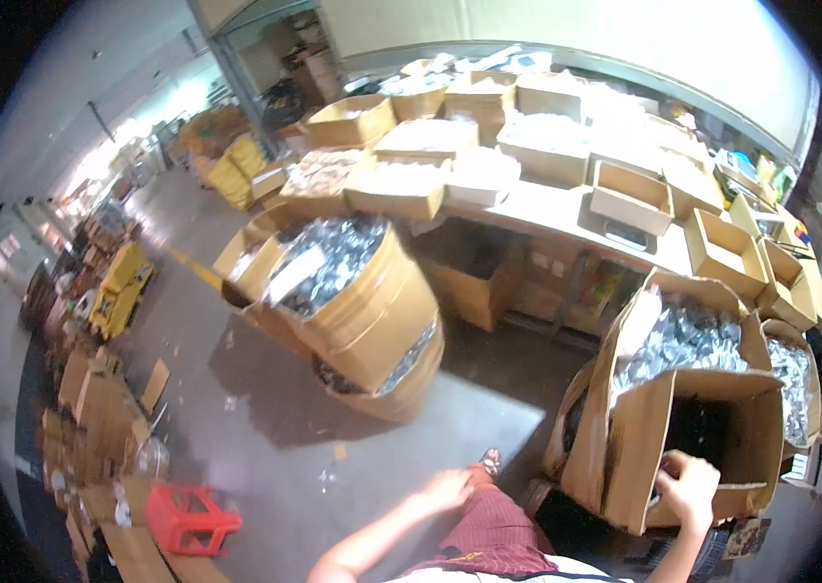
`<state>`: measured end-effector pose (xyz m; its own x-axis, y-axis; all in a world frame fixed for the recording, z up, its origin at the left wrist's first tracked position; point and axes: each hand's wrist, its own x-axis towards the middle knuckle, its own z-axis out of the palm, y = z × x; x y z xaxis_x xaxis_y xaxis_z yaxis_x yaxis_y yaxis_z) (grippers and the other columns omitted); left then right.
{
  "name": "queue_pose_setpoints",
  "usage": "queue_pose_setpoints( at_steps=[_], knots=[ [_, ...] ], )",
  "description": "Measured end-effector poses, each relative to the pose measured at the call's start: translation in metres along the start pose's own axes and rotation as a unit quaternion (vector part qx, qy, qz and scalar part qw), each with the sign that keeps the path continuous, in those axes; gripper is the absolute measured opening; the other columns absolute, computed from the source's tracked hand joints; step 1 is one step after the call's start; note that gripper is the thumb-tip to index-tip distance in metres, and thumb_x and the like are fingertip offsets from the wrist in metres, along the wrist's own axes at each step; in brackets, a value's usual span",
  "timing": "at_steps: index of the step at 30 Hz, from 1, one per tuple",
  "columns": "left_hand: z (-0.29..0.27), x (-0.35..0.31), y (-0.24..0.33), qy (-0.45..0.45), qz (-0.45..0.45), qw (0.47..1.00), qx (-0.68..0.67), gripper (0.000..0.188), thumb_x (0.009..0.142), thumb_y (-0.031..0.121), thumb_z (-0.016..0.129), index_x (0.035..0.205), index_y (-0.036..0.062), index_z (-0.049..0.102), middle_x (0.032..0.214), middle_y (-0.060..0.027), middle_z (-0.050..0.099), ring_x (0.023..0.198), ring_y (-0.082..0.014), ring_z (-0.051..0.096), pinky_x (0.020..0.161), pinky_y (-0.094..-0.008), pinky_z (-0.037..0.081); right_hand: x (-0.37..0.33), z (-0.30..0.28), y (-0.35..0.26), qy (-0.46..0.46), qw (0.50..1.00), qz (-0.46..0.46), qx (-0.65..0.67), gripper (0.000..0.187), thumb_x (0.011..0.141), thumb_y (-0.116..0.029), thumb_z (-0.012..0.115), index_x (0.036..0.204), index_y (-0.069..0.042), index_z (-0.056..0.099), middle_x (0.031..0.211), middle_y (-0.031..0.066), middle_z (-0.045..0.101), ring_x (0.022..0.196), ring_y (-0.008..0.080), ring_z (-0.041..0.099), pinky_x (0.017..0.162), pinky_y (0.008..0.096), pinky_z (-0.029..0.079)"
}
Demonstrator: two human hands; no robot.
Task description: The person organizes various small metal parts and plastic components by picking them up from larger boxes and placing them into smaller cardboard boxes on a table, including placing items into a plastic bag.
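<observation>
My right hand (pixel 691 489) has its fingers curled over the near edge of an open cardboard box (pixel 625 457) with a dark inside. Right behind that box stands a taller carton holding many shiny grey-silver pieces (pixel 688 340), which look like small wrapped parts. My left hand (pixel 445 491) is low in front of me by my leg, over the dark red trousers (pixel 498 530); its fingers are blurred together and nothing shows in them.
A worktable (pixel 566 209) at the back bears several open cartons. Left of centre, a bulging carton (pixel 372 311) of silvery pieces sits on another filled one. A red plastic stool (pixel 192 520) and flattened cardboard (pixel 104 408) lie at left; yellow sacks (pixel 236 170) stand farther off.
</observation>
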<state>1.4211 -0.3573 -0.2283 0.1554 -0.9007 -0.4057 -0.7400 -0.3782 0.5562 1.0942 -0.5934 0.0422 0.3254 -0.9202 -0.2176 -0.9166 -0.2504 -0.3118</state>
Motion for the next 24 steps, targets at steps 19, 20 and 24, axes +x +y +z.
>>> queue_pose_setpoints(
  at_steps=[19, 20, 24],
  knots=[
    [-0.241, 0.285, -0.076, -0.157, 0.143, 0.977, 0.019, 0.043, 0.088, 0.027, 0.060, 0.120, -0.0016, 0.060, 0.117, -0.0253, 0.062, 0.109, -0.0390, 0.060, 0.096, -0.0434, 0.046, 0.055, -0.025, -0.047, -0.114, 0.956, 0.270, 0.004, 0.053, 0.090, -0.039, 0.060, 0.127, -0.001, 0.056, 0.116, 0.0224, 0.064, 0.108, 0.0381, 0.061, 0.092, 0.0449, 0.050],
    [-0.255, 0.302, -0.077, -0.158, 0.169, 0.972, 0.037, 0.042, 0.088, 0.027, 0.061, 0.120, -0.0013, 0.060, 0.116, -0.0248, 0.063, 0.108, -0.0388, 0.060, 0.095, -0.0433, 0.047, 0.054, -0.025, -0.057, -0.067, 0.955, 0.289, 0.002, 0.051, 0.090, -0.037, 0.060, 0.125, -0.001, 0.056, 0.117, 0.0226, 0.063, 0.109, 0.0375, 0.060, 0.093, 0.0446, 0.049],
    [-0.296, 0.359, -0.082, -0.166, 0.202, 0.964, 0.051, 0.038, 0.088, 0.026, 0.062, 0.116, 0.0002, 0.062, 0.109, -0.0208, 0.066, 0.100, -0.0352, 0.064, 0.088, -0.0414, 0.050, 0.064, -0.035, -0.093, -0.044, 0.941, 0.333, 0.043, 0.049, 0.092, -0.034, 0.058, 0.129, -0.002, 0.055, 0.120, 0.0209, 0.062, 0.114, 0.0363, 0.058, 0.097, 0.0434, 0.047]
  ],
)
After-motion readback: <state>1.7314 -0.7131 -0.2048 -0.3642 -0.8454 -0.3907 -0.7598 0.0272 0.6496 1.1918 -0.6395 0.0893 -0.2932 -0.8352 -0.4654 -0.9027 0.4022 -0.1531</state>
